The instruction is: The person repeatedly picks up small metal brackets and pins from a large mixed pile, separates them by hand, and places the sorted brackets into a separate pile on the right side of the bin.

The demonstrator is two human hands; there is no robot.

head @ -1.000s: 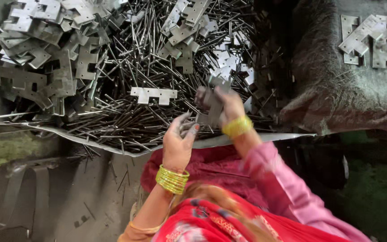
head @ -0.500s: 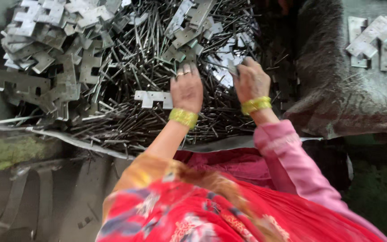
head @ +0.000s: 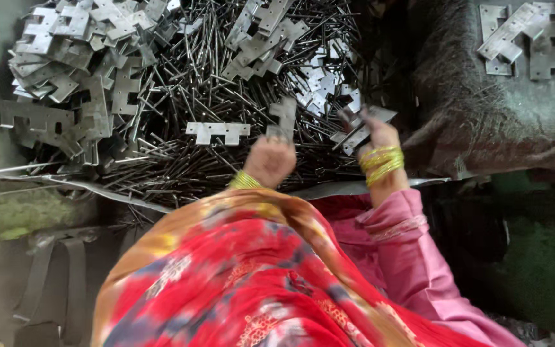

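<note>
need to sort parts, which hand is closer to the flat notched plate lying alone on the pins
Left. The left hand sits just right of the notched plate; the right hand is farther right, holding other plates.

Pretty much all metal here. The plates (head: 218,132) are flat stamped steel, dull grey and matt, with a faint sheen on the cleaner ones. The pins (head: 181,83) are thin dark metal rods, slightly shinier. Bangles (head: 381,162) look like glossy gold metal. The sleeve (head: 412,257) is soft pink cloth, and the sack (head: 483,122) is coarse, rough grey fabric.
</note>
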